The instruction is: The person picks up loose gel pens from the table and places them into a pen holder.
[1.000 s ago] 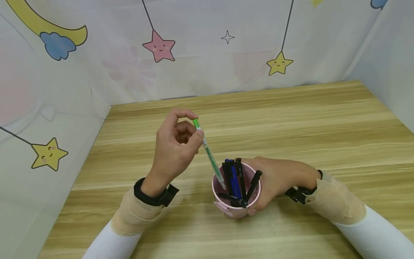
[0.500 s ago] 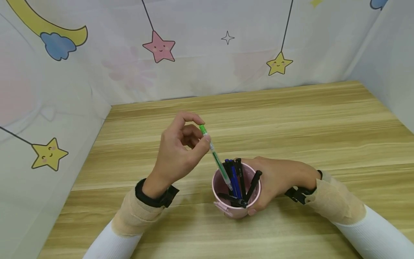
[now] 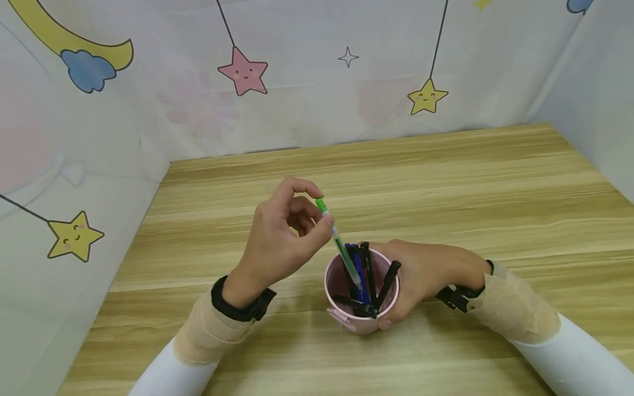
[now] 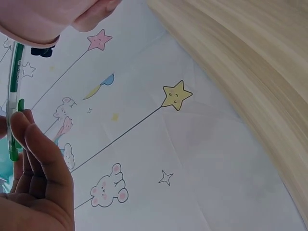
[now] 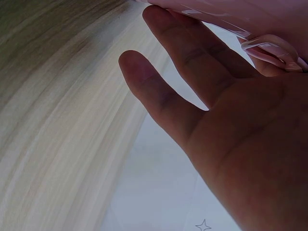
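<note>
In the head view my left hand pinches a clear pen with green ink and a green cap end. It slants down, its tip inside a pink pen cup. My right hand grips the cup from the right, thumb on the near side and the other fingers mostly hidden behind. Inside lean several black pens and a blue pen. The left wrist view shows the pen between thumb and fingers. In the right wrist view, fingers lie along the cup's wall by its small loop.
The cup stands on a wood-grain table. A white cloth backdrop with stars and a moon closes off the back, and similar cloth panels rise at the left and right sides.
My left hand has moved right and slightly toward me, carrying the green pen's tip from the cup's left side to its middle among the other pens. The right hand and cup have stayed still.
</note>
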Motion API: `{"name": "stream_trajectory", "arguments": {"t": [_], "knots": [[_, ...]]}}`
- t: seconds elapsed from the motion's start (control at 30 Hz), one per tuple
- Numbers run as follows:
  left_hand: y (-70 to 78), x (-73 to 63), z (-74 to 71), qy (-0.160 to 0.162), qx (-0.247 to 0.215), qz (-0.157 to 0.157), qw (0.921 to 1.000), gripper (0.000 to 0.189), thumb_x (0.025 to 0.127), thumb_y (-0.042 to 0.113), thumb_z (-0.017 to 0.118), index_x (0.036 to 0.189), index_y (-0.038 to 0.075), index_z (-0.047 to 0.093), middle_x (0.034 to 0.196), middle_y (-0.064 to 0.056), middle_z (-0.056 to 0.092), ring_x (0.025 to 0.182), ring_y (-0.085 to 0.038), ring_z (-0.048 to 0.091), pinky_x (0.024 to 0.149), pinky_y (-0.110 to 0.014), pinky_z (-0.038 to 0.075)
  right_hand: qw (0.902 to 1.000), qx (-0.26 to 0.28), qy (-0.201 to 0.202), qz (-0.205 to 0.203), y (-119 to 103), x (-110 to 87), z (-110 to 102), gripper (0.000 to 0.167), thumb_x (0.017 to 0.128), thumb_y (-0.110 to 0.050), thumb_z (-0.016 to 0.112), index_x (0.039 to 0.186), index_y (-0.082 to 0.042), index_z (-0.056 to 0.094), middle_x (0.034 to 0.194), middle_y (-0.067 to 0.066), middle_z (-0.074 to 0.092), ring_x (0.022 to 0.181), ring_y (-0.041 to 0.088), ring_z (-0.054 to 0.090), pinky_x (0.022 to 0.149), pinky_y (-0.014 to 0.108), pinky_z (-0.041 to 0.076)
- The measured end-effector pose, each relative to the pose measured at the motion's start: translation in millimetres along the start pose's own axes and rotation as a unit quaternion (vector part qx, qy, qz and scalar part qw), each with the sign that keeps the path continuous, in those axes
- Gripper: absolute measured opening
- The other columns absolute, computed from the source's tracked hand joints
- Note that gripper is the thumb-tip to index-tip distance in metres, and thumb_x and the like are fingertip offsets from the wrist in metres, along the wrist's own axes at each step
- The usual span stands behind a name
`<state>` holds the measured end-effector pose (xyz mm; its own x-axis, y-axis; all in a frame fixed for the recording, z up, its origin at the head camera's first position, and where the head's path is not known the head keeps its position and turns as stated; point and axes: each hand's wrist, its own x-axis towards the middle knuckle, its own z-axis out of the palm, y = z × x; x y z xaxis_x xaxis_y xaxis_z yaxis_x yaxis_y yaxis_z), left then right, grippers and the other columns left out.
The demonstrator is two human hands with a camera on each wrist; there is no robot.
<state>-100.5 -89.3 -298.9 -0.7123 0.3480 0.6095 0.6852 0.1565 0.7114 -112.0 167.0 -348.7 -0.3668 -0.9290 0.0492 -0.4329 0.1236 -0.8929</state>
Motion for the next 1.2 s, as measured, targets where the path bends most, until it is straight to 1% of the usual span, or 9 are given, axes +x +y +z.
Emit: {"name": "stream_trajectory", "arguments": {"t": [0.13,0.3,0.6,0.9,1.2], "knots": [[-0.5,-0.6,3.0,-0.005,0.019,0.009,0.9998,0.027,0.086,0.007,0.071,0.107,0.006,0.054,0.070,0.005,0.066,0.052,-0.010,0.055,0.050,-0.027,0.047,1.0000,-0.003,-0.001,0.001,0.2,-0.4,-0.2,0.072,0.072,-0.030,0.092,0.132,-0.019,0.053,0.121,-0.005,0.068,0.109,0.017,0.066,0.094,0.037,0.052],[-2.8,-1.1,6.6,-0.019,0.047,0.024,0.9984,0.028,0.086,0.009,0.072,0.108,0.006,0.055,0.071,0.007,0.066,0.053,-0.007,0.053,0.049,-0.026,0.046,1.0000,-0.009,0.002,-0.001,0.6,-0.6,0.0,0.072,0.072,-0.031,0.092,0.132,-0.020,0.053,0.120,-0.006,0.068,0.108,0.016,0.066,0.093,0.037,0.053],[-3.4,-1.0,8.4,-0.029,0.070,0.046,0.9961,0.025,0.086,0.009,0.073,0.106,0.006,0.058,0.072,0.007,0.066,0.054,-0.004,0.052,0.050,-0.024,0.046,0.9999,-0.013,0.002,-0.002,0.7,-0.1,-0.2,0.072,0.072,-0.032,0.092,0.131,-0.021,0.052,0.120,-0.006,0.068,0.108,0.016,0.066,0.093,0.037,0.053],[-2.8,-1.1,8.5,-0.042,0.071,0.044,0.9956,0.018,0.089,0.009,0.072,0.104,0.006,0.063,0.073,0.007,0.067,0.057,-0.002,0.056,0.051,-0.022,0.048,0.9999,-0.012,-0.004,0.000,0.3,-0.1,-0.1,0.072,0.073,-0.030,0.091,0.133,-0.020,0.052,0.120,-0.007,0.068,0.108,0.016,0.066,0.095,0.037,0.052],[-3.4,-0.9,7.9,-0.041,0.081,0.047,0.9948,0.013,0.090,0.010,0.070,0.101,0.007,0.064,0.073,0.007,0.067,0.059,-0.002,0.057,0.052,-0.022,0.048,0.9999,-0.011,-0.001,-0.001,-0.8,0.2,0.0,0.073,0.072,-0.030,0.092,0.133,-0.020,0.053,0.120,-0.006,0.068,0.108,0.016,0.065,0.095,0.037,0.051]]}}
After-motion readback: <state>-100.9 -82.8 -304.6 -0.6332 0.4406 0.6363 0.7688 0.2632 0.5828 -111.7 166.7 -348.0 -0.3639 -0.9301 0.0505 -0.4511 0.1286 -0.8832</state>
